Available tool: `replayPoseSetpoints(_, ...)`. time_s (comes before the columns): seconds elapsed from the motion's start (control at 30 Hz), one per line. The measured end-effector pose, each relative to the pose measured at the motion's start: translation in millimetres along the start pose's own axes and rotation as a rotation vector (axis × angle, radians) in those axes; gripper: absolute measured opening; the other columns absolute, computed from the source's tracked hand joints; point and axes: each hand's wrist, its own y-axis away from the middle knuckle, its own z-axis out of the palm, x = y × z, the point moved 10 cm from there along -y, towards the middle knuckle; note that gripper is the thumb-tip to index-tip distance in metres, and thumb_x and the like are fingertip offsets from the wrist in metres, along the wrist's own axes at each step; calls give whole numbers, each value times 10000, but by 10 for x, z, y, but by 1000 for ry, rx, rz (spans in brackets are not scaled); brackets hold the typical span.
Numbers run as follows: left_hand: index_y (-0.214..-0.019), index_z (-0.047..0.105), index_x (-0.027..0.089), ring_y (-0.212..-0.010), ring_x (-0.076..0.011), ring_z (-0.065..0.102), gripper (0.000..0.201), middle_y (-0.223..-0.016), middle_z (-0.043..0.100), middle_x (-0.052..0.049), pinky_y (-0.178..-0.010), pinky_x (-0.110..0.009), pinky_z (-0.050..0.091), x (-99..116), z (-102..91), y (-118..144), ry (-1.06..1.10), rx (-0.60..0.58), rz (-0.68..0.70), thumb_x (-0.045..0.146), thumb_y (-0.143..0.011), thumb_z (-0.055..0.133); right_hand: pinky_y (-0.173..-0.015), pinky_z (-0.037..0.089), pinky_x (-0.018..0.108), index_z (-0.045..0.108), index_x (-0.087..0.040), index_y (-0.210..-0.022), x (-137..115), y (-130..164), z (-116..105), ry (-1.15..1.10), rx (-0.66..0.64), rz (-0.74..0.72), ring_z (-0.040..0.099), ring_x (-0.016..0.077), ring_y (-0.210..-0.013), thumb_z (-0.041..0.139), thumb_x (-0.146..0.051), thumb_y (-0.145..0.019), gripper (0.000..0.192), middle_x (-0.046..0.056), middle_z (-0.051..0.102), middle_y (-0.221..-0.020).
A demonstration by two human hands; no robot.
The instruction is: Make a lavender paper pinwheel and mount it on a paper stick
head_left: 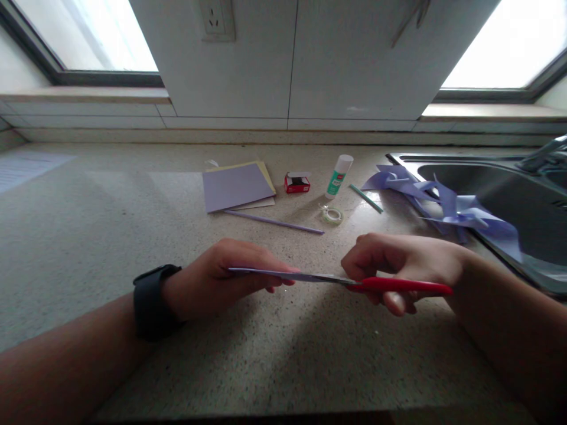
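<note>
A thin lilac paper, seen edge-on, hangs over the counter between the two hands. The left hand pinches its left end, fingers closed together on it, a black watch on that wrist. The right hand grips one pair of red-handled scissors, fingers curled tight round the handles; the blades meet the right end of the paper, though from this flat angle it is hard to tell whether they are parted or closed.

Behind the hands lies one long lilac strip. Past it sits one stack of sheets, lilac on top with yellow showing beneath. To its right stand one small red box and one glue stick, upright and tilted a little. Just in front of the glue stick lies one tape roll, and beside it one green stick. Further right, a heap of lilac scraps spills over the rim of the one sink. One socket sits on the wall above.
</note>
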Motion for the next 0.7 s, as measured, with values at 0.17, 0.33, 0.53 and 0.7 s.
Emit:
replayPoseSetpoints(0.17,-1119,766,140,-862,-168,731,210,-996,788,-110,-798,-278,581,-3,12,6,-12,-18,-2,139,-988,602,-384,437,155,615,-135,-764,-35,-35,56,-7,-30,-9,537,68,-430,881,-523,-716,473,-25,624,-584)
replayPoseSetpoints(0.33,-1095,771,154,-863,-170,730,202,-995,786,-104,-789,-286,583,-16,10,-6,14,-9,-10,129,-983,605,-373,430,134,633,-117,-763,-38,-39,51,-75,-7,-42,528,59,-412,907,-457,-704,441,-20,628,-568)
replayPoseSetpoints(0.53,-1102,774,175,-844,-164,726,199,-1000,788,-97,-774,-283,586,-34,10,-5,30,3,-18,147,-979,619,-379,454,137,637,-117,-768,-36,-29,49,-61,-10,-34,545,62,-412,898,-439,-727,416,-15,636,-586)
replayPoseSetpoints(0.7,-1112,773,164,-828,-155,723,199,-980,789,-95,-767,-267,583,-22,8,-5,17,6,-2,159,-982,622,-375,447,133,629,-125,-768,-30,-24,48,-20,-19,-12,542,59,-406,887,-406,-751,383,-18,643,-582)
